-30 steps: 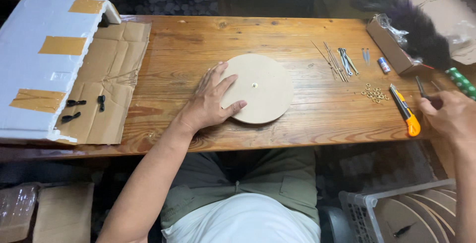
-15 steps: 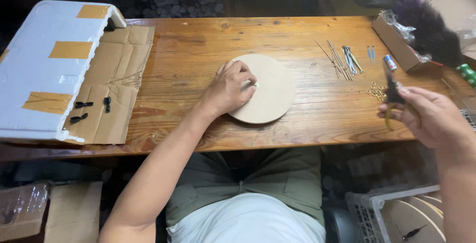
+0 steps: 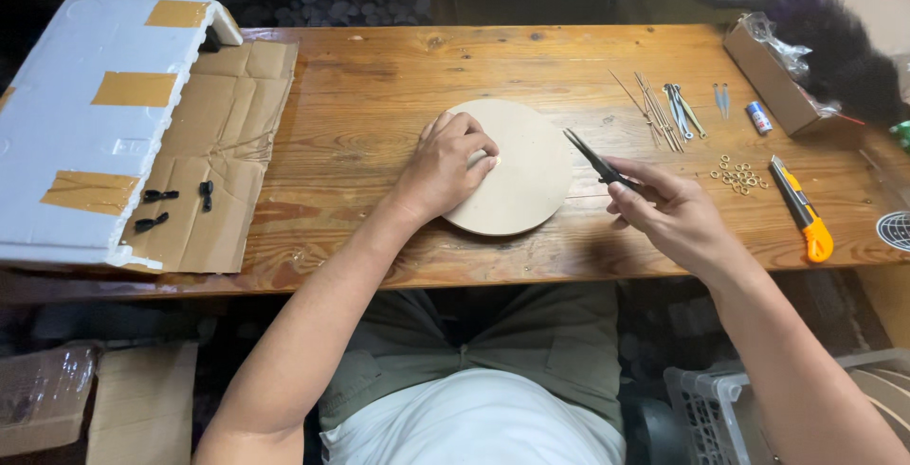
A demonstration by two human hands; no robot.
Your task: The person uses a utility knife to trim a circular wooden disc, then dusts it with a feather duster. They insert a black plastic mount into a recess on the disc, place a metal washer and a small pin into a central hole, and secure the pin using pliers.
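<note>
Tweezers [image 3: 595,161] now nearer, tips indistinct

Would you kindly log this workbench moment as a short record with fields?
Surface: wooden table
Left hand: resting on the round beige disc, fingers curled near its centre
Right hand: gripping slim dark tweezers, tips pointing at the disc
Right side: yellow utility knife, small metal rings, thin sticks
Left side: flattened cardboard, white foam box with tape patches
</note>
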